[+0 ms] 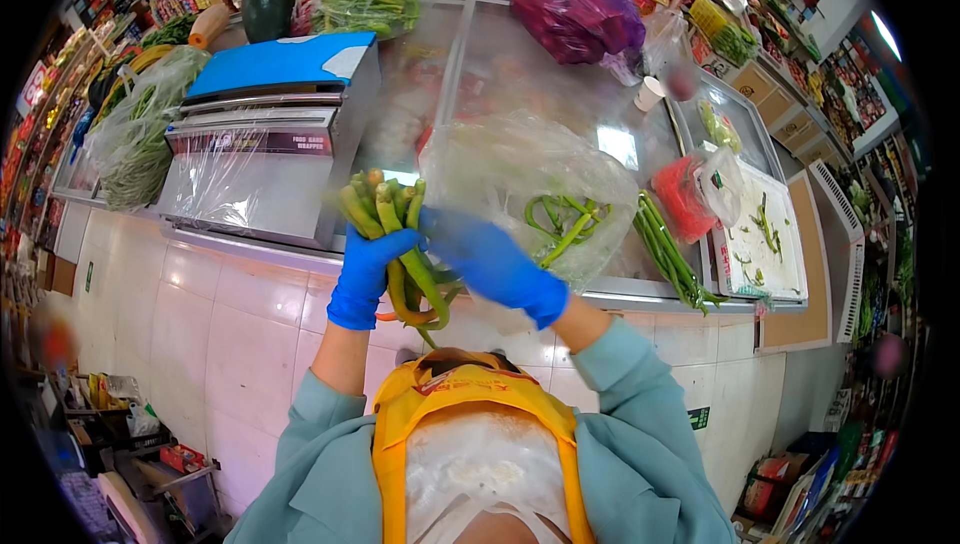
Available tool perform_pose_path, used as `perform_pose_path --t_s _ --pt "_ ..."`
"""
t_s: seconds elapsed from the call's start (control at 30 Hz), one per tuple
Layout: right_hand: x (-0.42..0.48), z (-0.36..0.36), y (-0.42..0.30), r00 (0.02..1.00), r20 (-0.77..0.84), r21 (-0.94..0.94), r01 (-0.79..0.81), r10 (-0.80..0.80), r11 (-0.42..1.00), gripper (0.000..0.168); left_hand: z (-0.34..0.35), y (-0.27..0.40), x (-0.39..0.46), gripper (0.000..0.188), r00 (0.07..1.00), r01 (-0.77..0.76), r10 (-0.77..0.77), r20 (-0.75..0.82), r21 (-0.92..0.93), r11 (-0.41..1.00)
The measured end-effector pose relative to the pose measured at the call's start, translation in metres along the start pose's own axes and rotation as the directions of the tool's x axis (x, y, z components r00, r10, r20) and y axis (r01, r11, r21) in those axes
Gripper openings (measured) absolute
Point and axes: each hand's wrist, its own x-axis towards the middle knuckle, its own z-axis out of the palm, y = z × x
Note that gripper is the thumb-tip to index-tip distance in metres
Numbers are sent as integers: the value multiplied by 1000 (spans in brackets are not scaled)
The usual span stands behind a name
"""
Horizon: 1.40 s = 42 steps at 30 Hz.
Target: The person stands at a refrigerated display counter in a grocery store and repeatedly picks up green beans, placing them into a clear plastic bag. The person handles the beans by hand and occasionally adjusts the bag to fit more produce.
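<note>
My left hand (367,270), in a blue glove, grips a bundle of long green peppers or bean pods (409,266) whose stem ends point away from me. My right hand (487,255), also gloved in blue and partly blurred, is at the right side of the bundle; its fingertips are hard to see, and whether they hold anything cannot be told. Just beyond and to the right lies an open clear plastic bag (487,161) with several more long green pods (566,225) in it. A bunch of thin green stalks (667,251) lies right of the bag.
A food wrapper machine (247,191) with film stands at left, beside a bag of long green beans (142,146). A purple bag (574,11) lies on the glass-topped freezer (510,93). To the right are a paper cup (649,93), a red net bag (684,195) and a white foam tray (787,259).
</note>
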Motion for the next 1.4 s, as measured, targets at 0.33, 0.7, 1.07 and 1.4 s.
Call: perform_pose_path --t_s 0.33,0.7,1.07,1.4 --pt "2 1 -17 989 57 -108 -130 137 986 19 -4 -12 4 54 995 -53 51 -90 -15 998" --pt "7 21 -27 986 69 -595 165 -154 787 14 -20 -72 1 45 968 -53 74 -240 94 994" --pt "-9 23 -23 971 184 -673 236 -150 701 13 -6 -47 -5 26 903 -147 50 -427 -196 969" --pt "0 22 -30 987 122 -550 152 -102 821 16 10 -40 -11 31 953 -198 165 -256 -108 974"
